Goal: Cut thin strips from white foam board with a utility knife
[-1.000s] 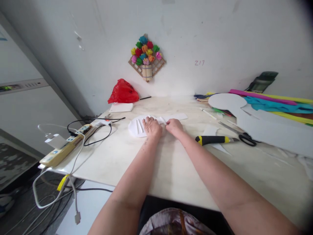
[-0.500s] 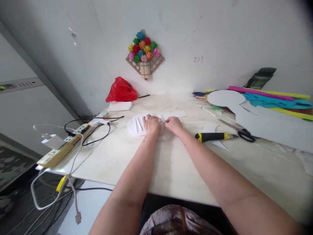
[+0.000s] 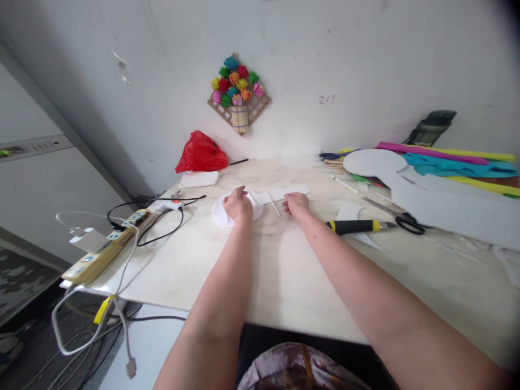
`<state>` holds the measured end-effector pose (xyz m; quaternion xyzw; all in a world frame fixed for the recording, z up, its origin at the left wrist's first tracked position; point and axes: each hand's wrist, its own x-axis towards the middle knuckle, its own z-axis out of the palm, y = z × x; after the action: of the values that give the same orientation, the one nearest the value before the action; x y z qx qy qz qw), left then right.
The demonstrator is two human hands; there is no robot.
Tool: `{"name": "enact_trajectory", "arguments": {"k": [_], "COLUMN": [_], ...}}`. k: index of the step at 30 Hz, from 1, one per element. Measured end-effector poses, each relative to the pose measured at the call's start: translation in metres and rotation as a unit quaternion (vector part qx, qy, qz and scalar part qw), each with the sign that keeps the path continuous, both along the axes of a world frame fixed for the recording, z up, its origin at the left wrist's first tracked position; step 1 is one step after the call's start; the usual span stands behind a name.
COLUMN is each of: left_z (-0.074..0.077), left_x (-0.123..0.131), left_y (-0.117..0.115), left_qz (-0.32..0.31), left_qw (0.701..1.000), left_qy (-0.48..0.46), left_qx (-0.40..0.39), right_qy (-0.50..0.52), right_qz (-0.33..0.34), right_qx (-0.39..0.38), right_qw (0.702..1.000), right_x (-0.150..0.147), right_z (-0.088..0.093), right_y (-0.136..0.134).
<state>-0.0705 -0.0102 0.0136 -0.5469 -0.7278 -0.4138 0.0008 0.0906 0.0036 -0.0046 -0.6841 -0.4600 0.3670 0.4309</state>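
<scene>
- Head view: the white round piece (image 3: 219,215) is being pressed on the counter (image 3: 284,271) by the left hand (image 3: 238,207); whether its grip is clamped cannot be told.
- The right hand (image 3: 297,205) is being rested just beside a thin white strip (image 3: 273,205), grip apart and empty.

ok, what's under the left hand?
A white round cutout lies flat on the table under the left hand. Only its edges show either side; the middle is covered, so any detail there cannot be seen.
</scene>
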Motion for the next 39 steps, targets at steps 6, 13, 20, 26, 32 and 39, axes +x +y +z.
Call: {"name": "enact_trajectory", "arguments": {"k": [6,13,20,26,32,39], "left_z": [-0.003,-0.004,-0.012,-0.01,-0.008,-0.007], "left_x": [-0.006,0.014,0.018,0.019,0.022,0.023], "left_y": [0.005,-0.003,-0.007,-0.007,-0.009,-0.011], "left_qz": [0.056,-0.159,-0.272,-0.262,-0.253,-0.239], "left_qw": [0.996,0.967,0.909,0.906,0.909,0.909], "left_qy": [-0.07,0.195,0.313,0.321,0.314,0.318], "left_qx": [0.022,0.031,-0.046,-0.081,-0.106,-0.128], "right_qy": [-0.161,-0.31,-0.346,-0.347,-0.352,-0.363], "right_qz": [-0.034,0.001,0.035,0.009,-0.052,-0.04], "right_qx": [0.1,0.175,0.192,0.211,0.223,0.214], "right_qw": [0.981,0.934,0.918,0.914,0.907,0.906], "right_x": [0.007,0.004,-0.006,-0.004,0.003,0.0], "right_z": [0.0,0.0,-0.001,-0.004,-0.008,-0.012], "right_y": [-0.005,-0.013,-0.019,-0.017,-0.014,-0.012]}}
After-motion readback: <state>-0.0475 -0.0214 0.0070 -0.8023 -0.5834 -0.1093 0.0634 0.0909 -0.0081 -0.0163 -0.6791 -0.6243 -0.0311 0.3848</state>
